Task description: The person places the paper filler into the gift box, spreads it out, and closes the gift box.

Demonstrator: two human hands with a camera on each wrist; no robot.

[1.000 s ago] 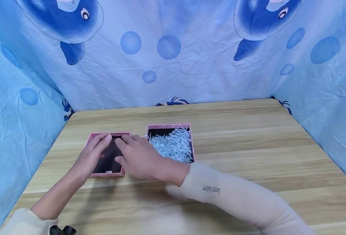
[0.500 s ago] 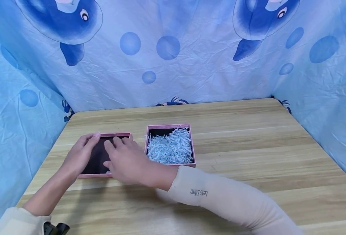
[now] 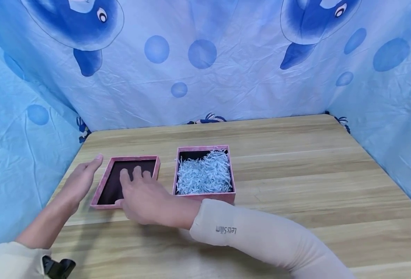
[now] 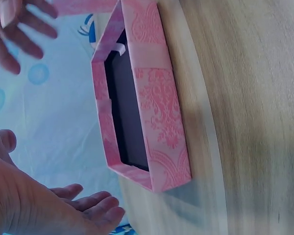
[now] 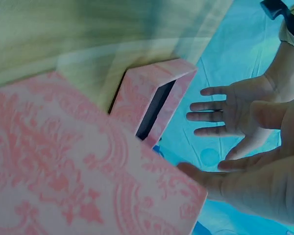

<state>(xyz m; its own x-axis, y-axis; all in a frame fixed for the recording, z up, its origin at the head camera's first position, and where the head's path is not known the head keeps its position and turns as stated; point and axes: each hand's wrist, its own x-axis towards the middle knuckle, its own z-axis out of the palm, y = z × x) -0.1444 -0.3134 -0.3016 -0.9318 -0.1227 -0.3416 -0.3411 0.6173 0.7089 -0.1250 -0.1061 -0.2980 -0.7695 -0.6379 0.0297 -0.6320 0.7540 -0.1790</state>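
A shallow pink box part [image 3: 101, 184] with a dark lining lies on the left of the table. In the left wrist view, its pink side [image 4: 159, 107] shows an embossed floral pattern and a small pale tab stands inside. My left hand [image 3: 77, 183] is just left of it, apart from it, palm turned inward and fingers extended. Over its right part hovers my right hand [image 3: 144, 199], fingers spread and nothing in them. To the right sits a second pink box [image 3: 222, 197], filled with light-blue shredded paper [image 3: 205, 174].
Both boxes rest on a wood-grain table [image 3: 296, 166]. A blue dolphin-print curtain [image 3: 226, 77] hangs behind the table and along both sides. The second box's patterned wall [image 5: 54, 161] fills the near part of the right wrist view.
My left hand has come off the shallow box and shifted left. My right hand has moved left across it. Both boxes have stayed put.
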